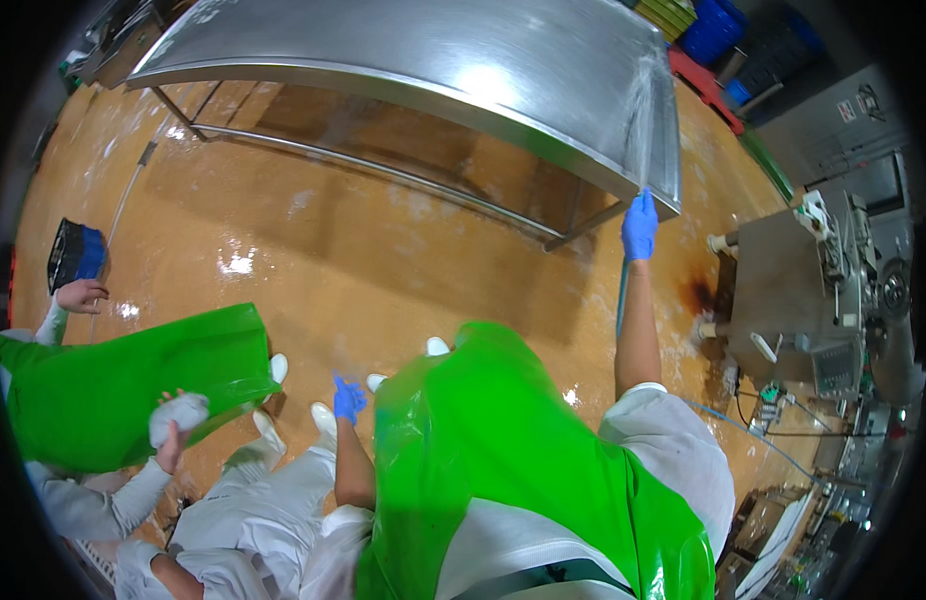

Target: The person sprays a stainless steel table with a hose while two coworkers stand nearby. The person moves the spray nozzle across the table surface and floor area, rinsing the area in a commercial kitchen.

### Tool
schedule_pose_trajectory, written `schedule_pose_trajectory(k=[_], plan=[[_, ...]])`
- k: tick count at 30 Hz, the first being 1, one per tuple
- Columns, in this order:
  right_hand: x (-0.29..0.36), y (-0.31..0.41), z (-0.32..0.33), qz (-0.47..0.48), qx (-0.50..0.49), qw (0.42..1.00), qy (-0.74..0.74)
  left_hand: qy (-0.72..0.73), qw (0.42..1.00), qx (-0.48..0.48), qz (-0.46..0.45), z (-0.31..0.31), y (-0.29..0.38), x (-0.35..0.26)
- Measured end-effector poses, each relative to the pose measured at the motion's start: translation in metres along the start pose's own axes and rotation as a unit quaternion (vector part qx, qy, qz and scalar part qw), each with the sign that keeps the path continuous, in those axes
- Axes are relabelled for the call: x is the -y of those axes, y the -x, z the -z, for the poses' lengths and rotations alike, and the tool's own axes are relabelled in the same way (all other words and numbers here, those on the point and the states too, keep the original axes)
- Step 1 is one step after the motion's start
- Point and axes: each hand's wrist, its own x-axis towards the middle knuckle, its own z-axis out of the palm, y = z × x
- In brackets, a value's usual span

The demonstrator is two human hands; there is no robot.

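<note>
My right hand [640, 229], in a blue glove, grips the end of a blue-green hose [621, 304] near the corner of a stainless steel table [373, 45]. A fan of water [641, 112] sprays from it along the table's right end. The hose hangs below my fist, partly hidden by my forearm. My left hand [349, 399], also gloved in blue, hangs low beside my green apron [500, 420], fingers apart and holding nothing. The wet tabletop reflects the lights.
Two people stand to my left; one in a green apron [133, 375] holds a pale bundle [179, 416]. A black-and-blue crate [77, 253] sits on the wet orange floor [298, 247]. A steel machine [785, 277] stands right, near a trailing blue hose [763, 439]. A red pallet [704, 86] lies beyond the table.
</note>
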Motion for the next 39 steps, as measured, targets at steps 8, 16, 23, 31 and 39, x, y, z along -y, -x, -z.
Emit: schedule_pose_trajectory(k=[8, 16, 23, 31, 39], plan=[[0.104, -0.007, -0.096, 0.048, 0.172, 0.982, -0.062, 0.06, 0.986, -0.083, 0.132, 0.069, 0.063, 0.096], [0.19, 0.021, -0.192, 0.134, 0.323, 0.926, -0.146, 0.127, 0.981, -0.1, 0.111, 0.066, 0.068, 0.105], [0.257, 0.059, -0.207, 0.187, 0.376, 0.896, -0.144, 0.097, 0.991, -0.088, 0.019, 0.051, 0.076, 0.051], [0.263, 0.084, -0.215, 0.207, 0.393, 0.881, -0.16, 0.087, 0.992, -0.081, 0.029, 0.065, 0.093, 0.058], [0.263, 0.104, -0.233, 0.252, 0.414, 0.856, -0.18, 0.132, 0.981, -0.102, 0.097, 0.07, 0.08, 0.139]])
